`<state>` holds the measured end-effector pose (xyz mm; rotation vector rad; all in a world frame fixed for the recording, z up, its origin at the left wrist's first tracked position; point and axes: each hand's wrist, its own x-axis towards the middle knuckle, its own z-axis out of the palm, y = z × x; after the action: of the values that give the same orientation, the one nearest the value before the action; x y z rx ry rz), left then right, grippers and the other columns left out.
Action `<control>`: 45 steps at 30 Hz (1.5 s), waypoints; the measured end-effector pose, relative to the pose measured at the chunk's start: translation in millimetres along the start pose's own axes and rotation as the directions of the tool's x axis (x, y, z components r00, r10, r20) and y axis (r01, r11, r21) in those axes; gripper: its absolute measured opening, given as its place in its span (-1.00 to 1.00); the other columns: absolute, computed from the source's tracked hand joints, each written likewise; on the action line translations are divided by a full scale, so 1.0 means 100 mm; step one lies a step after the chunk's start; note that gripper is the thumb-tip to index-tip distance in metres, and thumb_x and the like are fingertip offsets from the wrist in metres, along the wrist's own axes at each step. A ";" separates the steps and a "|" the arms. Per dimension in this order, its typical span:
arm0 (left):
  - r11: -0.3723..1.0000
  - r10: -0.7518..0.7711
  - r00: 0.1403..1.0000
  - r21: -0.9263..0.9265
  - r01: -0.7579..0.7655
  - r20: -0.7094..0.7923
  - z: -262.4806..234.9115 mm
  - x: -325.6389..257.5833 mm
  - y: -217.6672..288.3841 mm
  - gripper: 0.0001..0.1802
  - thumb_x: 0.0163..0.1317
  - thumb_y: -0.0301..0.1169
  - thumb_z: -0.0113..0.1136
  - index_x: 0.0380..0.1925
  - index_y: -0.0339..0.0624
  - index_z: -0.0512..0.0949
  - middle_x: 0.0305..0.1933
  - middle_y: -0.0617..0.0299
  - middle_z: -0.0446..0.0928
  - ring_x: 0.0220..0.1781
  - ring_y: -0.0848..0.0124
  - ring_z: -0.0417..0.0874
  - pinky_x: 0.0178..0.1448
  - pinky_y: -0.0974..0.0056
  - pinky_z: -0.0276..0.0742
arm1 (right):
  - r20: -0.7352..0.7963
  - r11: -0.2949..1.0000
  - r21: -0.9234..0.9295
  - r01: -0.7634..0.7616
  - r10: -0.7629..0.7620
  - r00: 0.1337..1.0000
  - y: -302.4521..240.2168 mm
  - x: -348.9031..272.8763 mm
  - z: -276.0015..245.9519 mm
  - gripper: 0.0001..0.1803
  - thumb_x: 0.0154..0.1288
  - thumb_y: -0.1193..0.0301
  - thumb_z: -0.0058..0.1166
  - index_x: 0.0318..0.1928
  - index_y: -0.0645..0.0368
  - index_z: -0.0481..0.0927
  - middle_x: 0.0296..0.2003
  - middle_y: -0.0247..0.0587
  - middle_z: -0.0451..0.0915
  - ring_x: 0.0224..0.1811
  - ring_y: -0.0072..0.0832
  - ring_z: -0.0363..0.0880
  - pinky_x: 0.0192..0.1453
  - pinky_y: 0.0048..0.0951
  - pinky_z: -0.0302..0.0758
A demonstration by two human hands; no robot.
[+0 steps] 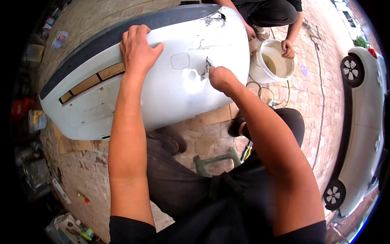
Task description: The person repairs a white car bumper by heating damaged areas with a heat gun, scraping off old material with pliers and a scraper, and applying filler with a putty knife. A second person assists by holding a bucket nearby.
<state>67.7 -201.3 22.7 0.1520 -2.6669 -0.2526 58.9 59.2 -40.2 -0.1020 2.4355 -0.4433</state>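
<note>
A white car bumper [162,103] with a dark grey trim strip lies across the ground before me. My left hand [140,49] rests on its upper face, thumb spread and fingers bent over the ridge beside the trim. Closed round a small, thin, dark tool [208,64], my right hand [222,79] holds it against the white paint; its exact kind is hard to make out. Close by are a dark scuff, a shiny patch and a rounded-square outline [180,61]. Dark scrapes [214,18] mark the far right corner.
Another person crouches at the far right, one hand [288,49] over a white bucket [280,73] of cloudy liquid. A cable and hose lie near it. Between my legs is a green low stool [217,161], with pliers [247,151] beside it. A silver car [361,122] stands right; clutter lines the left.
</note>
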 end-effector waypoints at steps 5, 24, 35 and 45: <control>1.000 -0.015 1.000 -0.002 0.015 0.015 0.01 0.01 0.02 -0.39 0.04 -0.17 0.64 0.07 -0.10 0.61 0.20 0.16 0.56 0.31 0.05 0.50 0.40 -0.03 0.41 | 0.060 0.995 -0.100 0.017 -0.011 0.998 -0.06 0.06 -0.03 -0.60 0.57 0.36 -0.15 0.15 0.20 0.72 0.21 0.01 0.70 0.25 0.03 0.68 0.24 -0.03 0.66; 0.999 -0.039 0.999 0.004 0.039 -0.014 0.01 -0.02 0.02 -0.38 0.06 -0.17 0.66 0.08 -0.12 0.61 0.23 0.11 0.55 0.34 0.02 0.48 0.42 -0.05 0.41 | 0.095 0.993 -0.110 0.045 -0.035 0.995 0.11 -0.05 0.20 -0.52 0.66 0.28 -0.31 0.22 0.20 0.66 0.25 0.05 0.67 0.28 0.07 0.65 0.31 0.00 0.62; 1.000 -0.023 0.999 -0.008 0.023 -0.026 0.03 -0.03 0.00 -0.36 0.05 -0.15 0.67 0.10 -0.11 0.60 0.24 0.12 0.54 0.34 0.02 0.48 0.43 -0.04 0.41 | 0.013 0.997 -0.059 0.059 -0.059 0.998 0.15 -0.24 0.17 -0.44 0.72 0.17 -0.36 0.09 0.27 0.70 0.15 0.15 0.70 0.21 0.16 0.66 0.32 0.05 0.59; 0.999 -0.032 0.999 0.004 0.032 -0.012 0.03 -0.02 0.00 -0.37 0.05 -0.15 0.66 0.08 -0.11 0.60 0.22 0.13 0.54 0.34 0.03 0.48 0.43 -0.04 0.41 | -0.069 0.976 0.168 0.140 -0.130 0.989 0.31 -0.54 -0.14 -0.27 0.73 0.04 -0.33 -0.22 0.49 0.69 -0.20 0.42 0.71 -0.06 0.34 0.67 0.20 0.10 0.55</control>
<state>68.1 -200.8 19.3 0.1974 -2.6552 -0.2558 93.8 102.5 -9.2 -0.1838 2.4434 -0.7259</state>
